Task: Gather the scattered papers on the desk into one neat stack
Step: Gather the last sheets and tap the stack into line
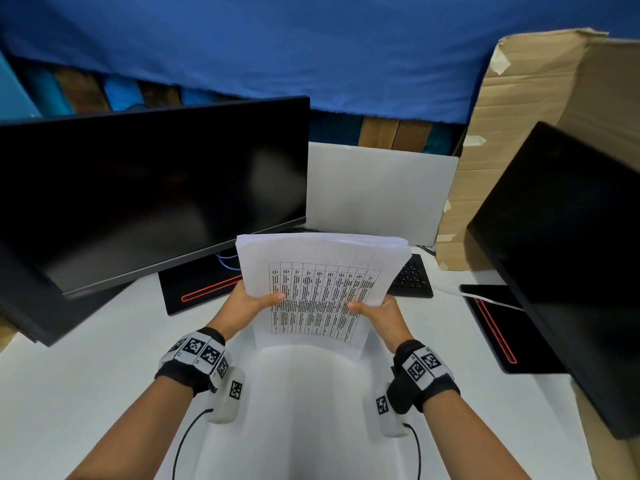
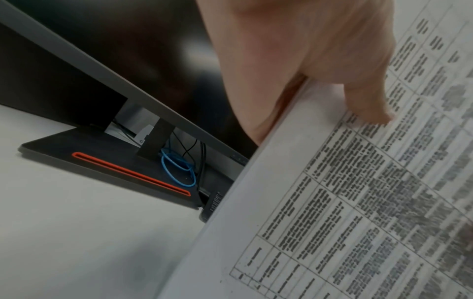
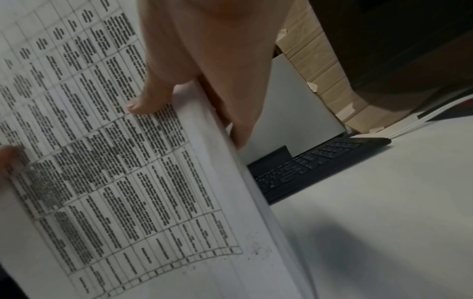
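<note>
A stack of white papers (image 1: 322,271) with a printed table on the top sheet is held up above the white desk (image 1: 104,358), tilted toward me. My left hand (image 1: 252,301) grips its left edge, thumb on the front and fingers behind. My right hand (image 1: 377,313) grips the right edge the same way. In the left wrist view the left hand (image 2: 320,66) pinches the stack of papers (image 2: 332,212) at its edge. In the right wrist view the right hand (image 3: 204,66) pinches the stack of papers (image 3: 128,182), whose several sheet edges show along its side.
A large dark monitor (image 1: 145,195) stands at left on a black base (image 1: 194,289) with a red stripe. A second monitor (image 1: 571,265) stands at right. A black keyboard (image 1: 412,277) lies behind the papers. A white board (image 1: 377,192) and cardboard (image 1: 519,133) stand at the back.
</note>
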`<state>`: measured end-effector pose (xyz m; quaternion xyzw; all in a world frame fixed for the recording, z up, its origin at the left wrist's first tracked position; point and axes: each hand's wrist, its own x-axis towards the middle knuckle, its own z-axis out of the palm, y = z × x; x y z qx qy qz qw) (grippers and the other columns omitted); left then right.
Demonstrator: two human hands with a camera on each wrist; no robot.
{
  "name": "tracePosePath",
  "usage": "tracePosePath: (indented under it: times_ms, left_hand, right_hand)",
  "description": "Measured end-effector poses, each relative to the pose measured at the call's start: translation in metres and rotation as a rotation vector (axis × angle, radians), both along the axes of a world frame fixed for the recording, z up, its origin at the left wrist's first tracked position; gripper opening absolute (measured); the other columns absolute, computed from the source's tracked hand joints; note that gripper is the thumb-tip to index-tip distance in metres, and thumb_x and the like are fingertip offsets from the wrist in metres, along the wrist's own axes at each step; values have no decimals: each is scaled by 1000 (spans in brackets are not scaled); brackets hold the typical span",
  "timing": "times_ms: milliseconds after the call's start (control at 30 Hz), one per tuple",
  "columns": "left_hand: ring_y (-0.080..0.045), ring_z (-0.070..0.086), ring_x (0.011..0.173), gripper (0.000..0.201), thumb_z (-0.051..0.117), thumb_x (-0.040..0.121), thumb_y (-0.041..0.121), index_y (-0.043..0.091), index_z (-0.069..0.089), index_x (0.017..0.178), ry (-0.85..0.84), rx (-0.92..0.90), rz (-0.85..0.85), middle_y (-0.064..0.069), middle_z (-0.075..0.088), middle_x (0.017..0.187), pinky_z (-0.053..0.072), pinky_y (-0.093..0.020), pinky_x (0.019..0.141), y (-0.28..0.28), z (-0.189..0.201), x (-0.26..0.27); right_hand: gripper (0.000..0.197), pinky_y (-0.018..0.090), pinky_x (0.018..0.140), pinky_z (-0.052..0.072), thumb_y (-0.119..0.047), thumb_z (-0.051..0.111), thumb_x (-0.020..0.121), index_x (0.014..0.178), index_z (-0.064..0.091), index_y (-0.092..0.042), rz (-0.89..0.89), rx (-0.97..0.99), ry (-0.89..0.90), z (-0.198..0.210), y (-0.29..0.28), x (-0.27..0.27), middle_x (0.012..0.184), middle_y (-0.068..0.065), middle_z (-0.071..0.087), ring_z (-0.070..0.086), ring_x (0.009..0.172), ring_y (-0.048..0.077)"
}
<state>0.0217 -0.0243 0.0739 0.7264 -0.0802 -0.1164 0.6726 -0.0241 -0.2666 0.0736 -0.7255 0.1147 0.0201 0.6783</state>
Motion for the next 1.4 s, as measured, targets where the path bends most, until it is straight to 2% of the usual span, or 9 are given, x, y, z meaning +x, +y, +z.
tracePosePath:
  times_ms: [100, 200, 433, 500, 633, 767, 933, 1100, 1400]
  left_hand:
    - [17, 61, 79, 35, 66, 78, 9, 37, 53, 94, -26, 6, 48, 16, 63, 95, 47, -11, 75, -5, 3, -2]
    - [16, 62, 81, 34, 67, 78, 11, 39, 55, 93, -46, 21, 60, 20, 71, 84, 48, -5, 67, -3, 7, -1]
    - [2, 67, 88, 24, 57, 84, 10, 30, 64, 95, 0, 94, -26, 24, 73, 84, 53, -16, 79, 8, 1, -4]
    - [-11, 68, 93, 21, 57, 85, 10, 22, 64, 100, 43, 96, 21, 12, 74, 88, 54, -29, 85, 10, -9, -4]
    - [-36, 61, 105, 31, 57, 84, 5, -2, 57, 114, 210, 153, 88, -19, 64, 111, 48, -44, 93, 10, -38, -5]
    - [-30, 60, 98, 33, 59, 83, 3, -7, 55, 114, 332, 229, 82, -21, 62, 115, 47, -35, 85, 6, -72, -13]
    - [-32, 51, 117, 51, 60, 79, -4, 0, 40, 127, 415, 401, 58, -16, 53, 127, 41, -35, 98, -1, -111, -23]
    - [-33, 47, 122, 68, 59, 78, -5, 6, 28, 137, 403, 518, 53, -21, 47, 135, 40, -39, 103, -4, -123, -20]
    - [-34, 36, 132, 63, 50, 84, -5, 0, 22, 139, 336, 670, 75, -21, 36, 145, 32, -36, 107, -9, -117, -21]
  right_hand:
    - [26, 31, 93, 47, -5, 72, 74, 82, 65, -28, -40, 8, 1, -1, 3, 2, 88, -9, 68, 65, 85, 4]
    - [24, 32, 92, 47, -5, 72, 74, 82, 66, -26, -79, 20, -17, 5, 2, 6, 87, -6, 68, 64, 86, 8]
    - [24, 32, 93, 47, -6, 69, 77, 100, 63, -9, -130, 76, 59, 10, 2, 17, 104, 8, 67, 63, 95, 20]
    - [33, 37, 101, 42, -8, 70, 77, 109, 62, -6, -128, 90, 137, -1, 7, 16, 112, 8, 65, 60, 105, 23]
    - [40, 31, 95, 41, -10, 70, 78, 115, 60, 0, -124, 87, 282, -31, 14, 7, 107, 8, 63, 57, 99, 20]
    - [40, 37, 105, 39, -8, 63, 84, 122, 52, 3, -96, 15, 423, -74, 12, -8, 124, 9, 57, 54, 114, 27]
    - [67, 41, 112, 31, -8, 59, 87, 142, 23, 3, -114, -167, 578, -112, 10, -21, 149, 16, 32, 37, 134, 32]
    - [57, 33, 108, 32, -9, 47, 92, 142, 20, 2, -50, -382, 610, -113, 9, -21, 147, 18, 32, 35, 134, 30]
    - [55, 31, 104, 36, -7, 46, 93, 142, 23, 1, 24, -504, 602, -108, 13, -2, 144, 19, 37, 40, 129, 30]
